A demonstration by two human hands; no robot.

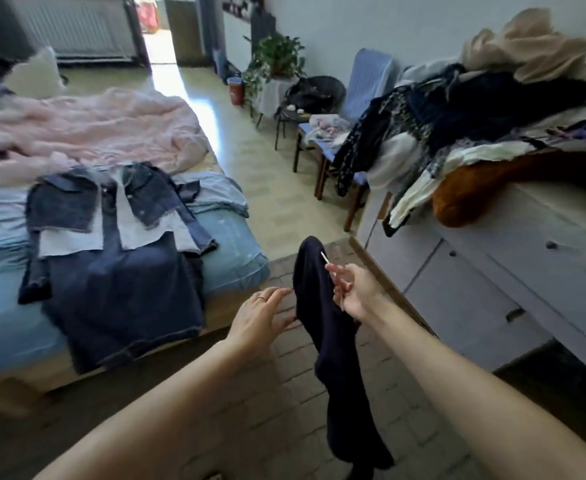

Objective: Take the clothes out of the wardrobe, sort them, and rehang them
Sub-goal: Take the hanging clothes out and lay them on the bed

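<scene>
Over the brick-patterned floor [284, 393] between bed [236, 251] and white dresser [492, 271], the right hand [357, 292] pinches a thin white hanger [324, 257] carrying a dark garment [333, 358] that hangs down; the left hand [260, 317] reaches toward it, fingers relaxed. Denim clothes [118, 244] lie flat on the bed; a clothes heap [492, 119] tops the dresser.

Daylight floods through the far doorway [161, 46], glaring off the floor [194, 84]; edges bend, details blur softly.

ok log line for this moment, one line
right hand: holds dark garment on white hanger | left hand: open, beside it | denim jacket: on bed
</scene>
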